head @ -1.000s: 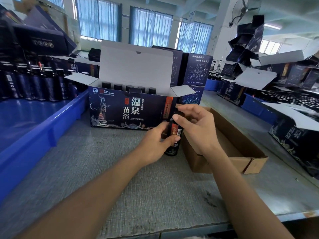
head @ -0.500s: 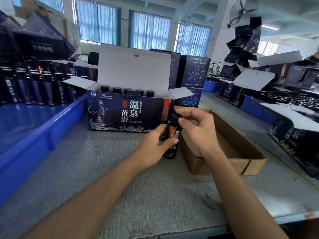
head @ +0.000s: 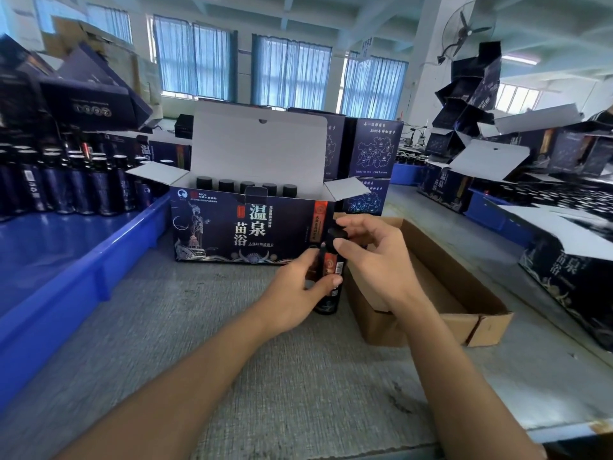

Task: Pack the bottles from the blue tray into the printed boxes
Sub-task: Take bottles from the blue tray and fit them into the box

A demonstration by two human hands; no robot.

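— Which step is the person on?
— Mid-pack. Near, on the worktop [head: 232,343], the left hand [head: 298,293] has its grip wrapped round an upright bottle [head: 332,266]; the right hand [head: 374,257] pinches its cap.
— And next?
— Likely a lift over the front wall of the printed box [head: 245,234] just behind, five caps showing inside. More bottles [head: 76,190] stand in the blue tray [head: 109,260], far left.

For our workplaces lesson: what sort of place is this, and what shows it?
Probably a factory packing floor: rows of bottles in a blue tray, piles of printed boxes, and an open box part-filled.
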